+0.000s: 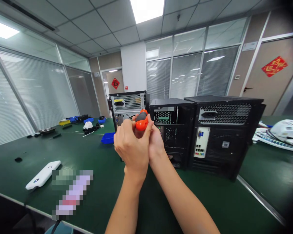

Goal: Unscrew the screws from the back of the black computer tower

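Observation:
Both of my hands are raised together in front of the computer cases. My left hand [131, 146] is wrapped around an orange and grey tool handle [141, 121], likely a screwdriver, whose shaft is hidden. My right hand [156, 140] presses against it from the right side, fingers closed on the same handle. Just behind the hands stands a black computer case [174, 130] with its rear panel facing me. A second, larger black case [224, 133] stands to its right, and a silver-backed case [127, 105] stands behind on the left.
On the green table [100, 182], a white device [43, 175] lies at the left beside a blurred object [72, 191]. A blue bin [108, 137], small parts and tools sit farther back left. White fan parts [282, 133] lie on the table at the right.

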The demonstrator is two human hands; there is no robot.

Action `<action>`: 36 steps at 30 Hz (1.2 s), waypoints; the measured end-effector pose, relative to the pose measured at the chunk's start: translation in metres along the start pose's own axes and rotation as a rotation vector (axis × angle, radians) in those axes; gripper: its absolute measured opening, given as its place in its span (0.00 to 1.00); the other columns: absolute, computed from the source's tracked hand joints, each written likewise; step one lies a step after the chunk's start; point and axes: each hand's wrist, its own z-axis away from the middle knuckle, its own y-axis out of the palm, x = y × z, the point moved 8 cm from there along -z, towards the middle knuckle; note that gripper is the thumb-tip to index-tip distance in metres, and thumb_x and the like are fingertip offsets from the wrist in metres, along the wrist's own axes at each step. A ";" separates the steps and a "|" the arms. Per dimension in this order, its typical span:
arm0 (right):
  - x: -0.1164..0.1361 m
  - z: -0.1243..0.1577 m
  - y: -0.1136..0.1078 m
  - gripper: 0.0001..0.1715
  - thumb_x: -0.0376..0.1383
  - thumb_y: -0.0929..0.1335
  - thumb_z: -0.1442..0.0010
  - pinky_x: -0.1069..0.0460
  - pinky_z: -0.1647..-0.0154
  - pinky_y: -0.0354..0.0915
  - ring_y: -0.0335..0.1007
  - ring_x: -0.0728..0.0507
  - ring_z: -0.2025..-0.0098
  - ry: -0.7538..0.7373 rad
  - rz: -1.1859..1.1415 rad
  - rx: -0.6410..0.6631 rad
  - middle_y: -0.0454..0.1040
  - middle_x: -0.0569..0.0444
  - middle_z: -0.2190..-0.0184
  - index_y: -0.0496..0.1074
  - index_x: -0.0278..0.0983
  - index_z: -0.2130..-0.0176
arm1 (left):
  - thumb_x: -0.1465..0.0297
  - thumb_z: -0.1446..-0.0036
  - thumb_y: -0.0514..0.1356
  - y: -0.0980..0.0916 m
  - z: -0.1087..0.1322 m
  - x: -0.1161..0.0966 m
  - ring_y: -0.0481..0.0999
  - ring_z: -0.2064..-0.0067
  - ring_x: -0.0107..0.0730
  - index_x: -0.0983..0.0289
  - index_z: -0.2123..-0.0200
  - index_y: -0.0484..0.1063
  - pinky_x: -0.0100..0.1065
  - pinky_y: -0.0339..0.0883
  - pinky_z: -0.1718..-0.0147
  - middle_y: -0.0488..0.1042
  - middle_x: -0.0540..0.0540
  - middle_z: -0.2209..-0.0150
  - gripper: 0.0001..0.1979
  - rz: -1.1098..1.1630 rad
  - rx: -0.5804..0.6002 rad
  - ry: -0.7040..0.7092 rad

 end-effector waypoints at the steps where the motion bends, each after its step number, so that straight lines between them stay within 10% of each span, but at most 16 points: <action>1: -0.001 0.000 0.000 0.16 0.42 0.59 0.37 0.47 0.56 0.71 0.74 0.46 0.61 0.013 -0.010 -0.001 0.77 0.55 0.70 0.71 0.39 0.68 | 0.54 0.48 0.60 0.000 0.000 -0.001 0.67 0.72 0.29 0.62 0.73 0.62 0.31 0.58 0.71 0.70 0.49 0.74 0.17 0.003 0.003 0.016; 36: -0.004 0.004 0.005 0.24 0.40 0.51 0.33 0.50 0.56 0.71 0.73 0.49 0.66 0.047 -0.169 0.053 0.78 0.55 0.67 0.71 0.37 0.56 | 0.64 0.48 0.63 0.000 -0.009 -0.007 0.71 0.67 0.31 0.62 0.66 0.65 0.31 0.56 0.69 0.73 0.50 0.68 0.11 -0.022 0.212 0.248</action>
